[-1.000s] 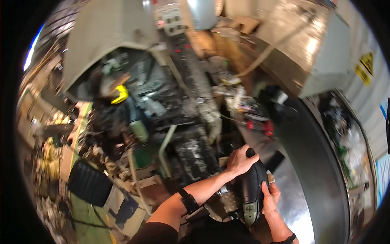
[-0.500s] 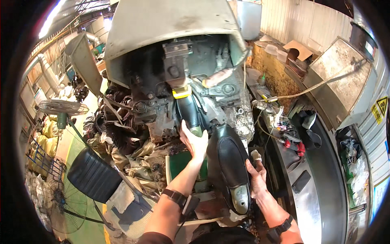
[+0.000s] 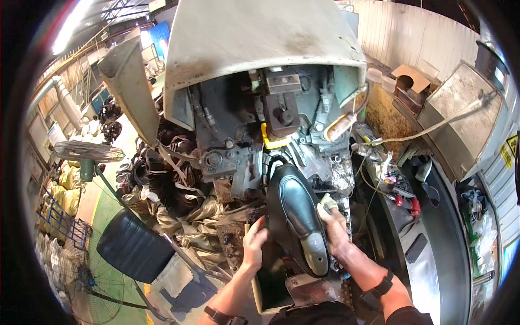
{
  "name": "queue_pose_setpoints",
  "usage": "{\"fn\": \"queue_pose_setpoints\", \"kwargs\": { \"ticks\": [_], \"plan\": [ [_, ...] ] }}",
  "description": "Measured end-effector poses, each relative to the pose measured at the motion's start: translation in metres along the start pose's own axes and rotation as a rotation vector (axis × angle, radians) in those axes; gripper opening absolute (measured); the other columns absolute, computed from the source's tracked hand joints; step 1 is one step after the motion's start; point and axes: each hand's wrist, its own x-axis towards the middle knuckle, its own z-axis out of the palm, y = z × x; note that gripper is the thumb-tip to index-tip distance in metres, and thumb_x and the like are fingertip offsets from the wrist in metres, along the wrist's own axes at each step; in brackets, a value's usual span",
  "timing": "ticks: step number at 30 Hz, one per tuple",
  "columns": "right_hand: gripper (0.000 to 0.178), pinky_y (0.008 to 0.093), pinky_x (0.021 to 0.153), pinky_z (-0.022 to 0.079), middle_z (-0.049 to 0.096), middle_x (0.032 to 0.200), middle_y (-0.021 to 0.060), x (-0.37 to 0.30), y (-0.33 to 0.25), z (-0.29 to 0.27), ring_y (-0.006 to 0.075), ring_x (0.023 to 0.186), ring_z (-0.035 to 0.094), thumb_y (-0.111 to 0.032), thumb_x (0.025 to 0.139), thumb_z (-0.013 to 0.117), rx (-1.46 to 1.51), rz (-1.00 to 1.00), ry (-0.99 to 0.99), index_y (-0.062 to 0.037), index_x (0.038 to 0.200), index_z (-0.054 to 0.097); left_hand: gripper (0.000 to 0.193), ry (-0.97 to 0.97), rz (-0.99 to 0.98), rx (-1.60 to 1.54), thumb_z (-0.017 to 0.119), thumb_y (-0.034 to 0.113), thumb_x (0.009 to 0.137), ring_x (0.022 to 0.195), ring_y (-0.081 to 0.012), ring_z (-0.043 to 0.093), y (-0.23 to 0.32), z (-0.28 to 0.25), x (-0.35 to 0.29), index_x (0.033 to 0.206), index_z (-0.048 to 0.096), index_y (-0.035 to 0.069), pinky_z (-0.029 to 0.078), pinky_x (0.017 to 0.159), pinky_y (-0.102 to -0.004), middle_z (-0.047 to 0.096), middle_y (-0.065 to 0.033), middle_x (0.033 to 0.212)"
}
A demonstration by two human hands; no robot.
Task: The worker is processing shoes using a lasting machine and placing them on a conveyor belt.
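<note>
A black leather shoe [image 3: 295,200] on a pale last [image 3: 314,253] lies toe-forward below the yellow part [image 3: 275,143] of a grimy machine. My right hand [image 3: 337,232] grips its right side, with the thumb along the edge. A small pale scrap [image 3: 327,202], perhaps cloth, shows at the fingers of that hand. On the shoe's left my left hand [image 3: 254,244] is raised, its fingers extended and nothing seen in them. Whether its fingertips touch the shoe is hard to tell.
The machine's cream hood [image 3: 265,43] overhangs the work. To the right runs a black conveyor [image 3: 447,244] beside a metal ledge with a dark phone-like slab [image 3: 416,248]. At the left stand a black padded chair [image 3: 132,246] and a fan [image 3: 86,153]; sacks lie behind.
The shoe in my right hand has moved forward to the machine. My left hand has let go of another black shoe, which is out of sight, and drawn back. The view has shifted.
</note>
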Motion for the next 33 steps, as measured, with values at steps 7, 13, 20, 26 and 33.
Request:
{"fn": "queue_pose_setpoints", "kwargs": {
  "ticks": [7, 13, 20, 26, 33],
  "plan": [
    [0.033, 0.0376, 0.078, 0.058, 0.066, 0.104, 0.0064, 0.053, 0.031, 0.013, 0.0187, 0.088, 0.067, -0.014, 0.094, 0.070, 0.050, -0.037, 0.027, -0.0078, 0.123, 0.055, 0.031, 0.410, -0.273, -0.595, 0.064, 0.024, 0.097, 0.099, -0.0230, 0.067, 0.034, 0.068, 0.043, 0.116, 0.066, -0.001, 0.052, 0.091, -0.0378, 0.070, -0.0115, 0.113],
    [0.043, 0.0346, 0.078, 0.056, 0.062, 0.107, 0.0064, 0.098, 0.048, -0.003, 0.0168, 0.091, 0.063, -0.016, 0.093, 0.072, 0.008, -0.094, 0.084, -0.0106, 0.129, 0.050, 0.033, 0.522, -0.347, -0.654, 0.067, 0.022, 0.095, 0.097, -0.0242, 0.067, 0.013, 0.069, 0.075, 0.115, 0.066, -0.004, 0.052, 0.092, -0.0388, 0.070, -0.0123, 0.114],
    [0.054, 0.0338, 0.082, 0.055, 0.058, 0.116, 0.0079, 0.105, 0.050, -0.004, 0.0163, 0.100, 0.061, -0.016, 0.090, 0.076, 0.033, -0.056, 0.148, -0.0094, 0.134, 0.046, 0.034, 0.474, -0.368, -0.768, 0.068, 0.020, 0.094, 0.097, -0.0258, 0.067, -0.016, 0.055, 0.089, 0.115, 0.065, -0.006, 0.053, 0.091, -0.0399, 0.069, -0.0144, 0.115],
    [0.072, 0.0422, 0.097, 0.049, 0.050, 0.135, 0.0080, 0.110, 0.057, -0.012, 0.0214, 0.116, 0.052, -0.011, 0.090, 0.074, -0.043, 0.002, 0.249, -0.0141, 0.150, 0.035, 0.031, 0.590, -0.376, -0.699, 0.065, 0.017, 0.094, 0.096, -0.0274, 0.069, -0.001, 0.065, 0.085, 0.114, 0.067, -0.006, 0.054, 0.091, -0.0395, 0.071, -0.0148, 0.113],
    [0.058, 0.0378, 0.075, 0.059, 0.064, 0.110, 0.0110, 0.108, 0.056, -0.005, 0.0215, 0.091, 0.067, -0.010, 0.093, 0.070, 0.117, -0.045, 0.036, -0.0127, 0.141, 0.037, 0.037, 0.551, -0.318, -0.651, 0.071, 0.023, 0.094, 0.094, -0.0235, 0.068, -0.023, 0.058, 0.087, 0.114, 0.066, -0.007, 0.054, 0.087, -0.0368, 0.070, -0.0141, 0.111]
  ]
}}
